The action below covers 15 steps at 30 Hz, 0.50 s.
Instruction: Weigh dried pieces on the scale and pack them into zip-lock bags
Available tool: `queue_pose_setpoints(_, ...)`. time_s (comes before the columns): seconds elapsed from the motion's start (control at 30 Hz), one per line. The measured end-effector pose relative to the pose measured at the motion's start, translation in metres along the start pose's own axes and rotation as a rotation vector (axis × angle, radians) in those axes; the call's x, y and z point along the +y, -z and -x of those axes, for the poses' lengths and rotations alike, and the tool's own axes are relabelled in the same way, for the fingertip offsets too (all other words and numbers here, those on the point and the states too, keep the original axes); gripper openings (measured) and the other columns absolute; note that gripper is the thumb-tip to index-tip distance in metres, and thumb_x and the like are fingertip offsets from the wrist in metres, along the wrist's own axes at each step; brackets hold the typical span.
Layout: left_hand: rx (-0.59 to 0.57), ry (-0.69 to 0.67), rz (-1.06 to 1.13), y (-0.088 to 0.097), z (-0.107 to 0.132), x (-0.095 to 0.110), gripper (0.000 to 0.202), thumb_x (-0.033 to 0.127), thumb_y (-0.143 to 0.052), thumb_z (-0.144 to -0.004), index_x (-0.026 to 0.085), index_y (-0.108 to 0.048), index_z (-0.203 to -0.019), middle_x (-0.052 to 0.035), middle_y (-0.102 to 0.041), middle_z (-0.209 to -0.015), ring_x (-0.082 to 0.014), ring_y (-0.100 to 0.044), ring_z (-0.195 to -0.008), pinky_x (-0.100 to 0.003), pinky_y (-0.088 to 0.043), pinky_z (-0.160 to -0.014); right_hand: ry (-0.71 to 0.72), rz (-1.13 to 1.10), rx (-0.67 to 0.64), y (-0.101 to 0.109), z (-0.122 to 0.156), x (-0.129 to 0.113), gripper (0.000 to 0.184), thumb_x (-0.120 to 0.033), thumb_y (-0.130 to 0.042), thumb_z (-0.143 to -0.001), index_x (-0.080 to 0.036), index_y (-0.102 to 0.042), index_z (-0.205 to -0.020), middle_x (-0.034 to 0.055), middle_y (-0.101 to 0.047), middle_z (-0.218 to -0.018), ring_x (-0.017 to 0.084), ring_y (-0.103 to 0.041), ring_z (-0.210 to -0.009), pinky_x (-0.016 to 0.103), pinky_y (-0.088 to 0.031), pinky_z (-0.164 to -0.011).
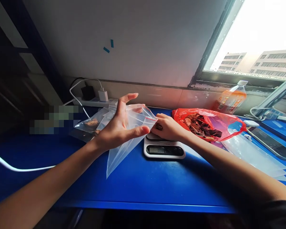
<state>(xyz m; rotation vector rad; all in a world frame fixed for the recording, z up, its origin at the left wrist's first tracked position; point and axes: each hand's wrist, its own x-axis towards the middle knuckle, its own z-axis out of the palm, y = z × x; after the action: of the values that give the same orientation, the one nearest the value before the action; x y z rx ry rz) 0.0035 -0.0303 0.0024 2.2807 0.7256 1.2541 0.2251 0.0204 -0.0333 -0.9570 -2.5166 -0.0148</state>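
My left hand (116, 127) holds up a clear zip bag (124, 152) with a red line at its mouth. Its thumb is on the near side and other fingers are partly hidden behind the plastic; the index finger sticks up. Over a white kitchen scale (164, 156) my right hand (169, 127) is closed, with dark dried pieces showing between its fingers, close to the bag's mouth. The scale's display is lit, its digits hard to read. Right of it, an open red plastic bag (231, 122) contains brown dried slices (197, 125).
Clear bags with brown contents (89, 122) lie at left, before a power strip and white charger (103, 94). At right are flat clear bags (259, 156), a phone (274, 143), earphones and an orange drink bottle (232, 98). The blue table's front edge (143, 205) is near.
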Motion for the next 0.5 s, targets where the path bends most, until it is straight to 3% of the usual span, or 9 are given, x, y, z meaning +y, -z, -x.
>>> queue_pose_setpoints(0.2, 0.064, 0.269, 0.173, -0.006, -0.002, 0.010, 0.091, 0.054, -0.073, -0.068, 0.021, -0.022, -0.136, -0.0195, -0.050, -0.130, -0.0367, -0.043, -0.128, -0.057, -0.041, -0.100, 0.032, -0.041, 0.179, -0.005, 0.000, 0.003, 0.020, -0.024, -0.051, -0.088, -0.016, -0.061, -0.072, 0.0022, -0.055, -0.069, 0.011, -0.046, -0.063, 0.023, -0.036, -0.062)
queue_pose_setpoints(0.37, 0.074, 0.286, 0.224, -0.007, -0.003, 0.014, 0.091, 0.048, -0.076, -0.065, 0.021, -0.023, -0.134, -0.0186, -0.050, -0.130, -0.0367, -0.042, -0.128, -0.057, -0.038, -0.102, -0.080, -0.204, 0.357, 0.002, -0.002, 0.008, 0.022, -0.021, -0.053, -0.086, -0.015, -0.061, -0.066, 0.0015, -0.058, -0.066, 0.009, -0.049, -0.059, 0.022, -0.038, -0.059)
queue_pose_setpoints(0.5, 0.085, 0.301, 0.212, -0.005, -0.003, 0.015, 0.086, 0.050, -0.075, -0.065, 0.026, -0.025, -0.132, -0.0153, -0.051, -0.129, -0.0368, -0.042, -0.128, -0.058, -0.037, -0.101, -0.228, -0.315, 0.486, 0.017, -0.006, 0.013, 0.023, -0.029, -0.052, -0.086, -0.014, -0.062, -0.071, 0.0012, -0.060, -0.064, 0.009, -0.049, -0.057, 0.022, -0.037, -0.056)
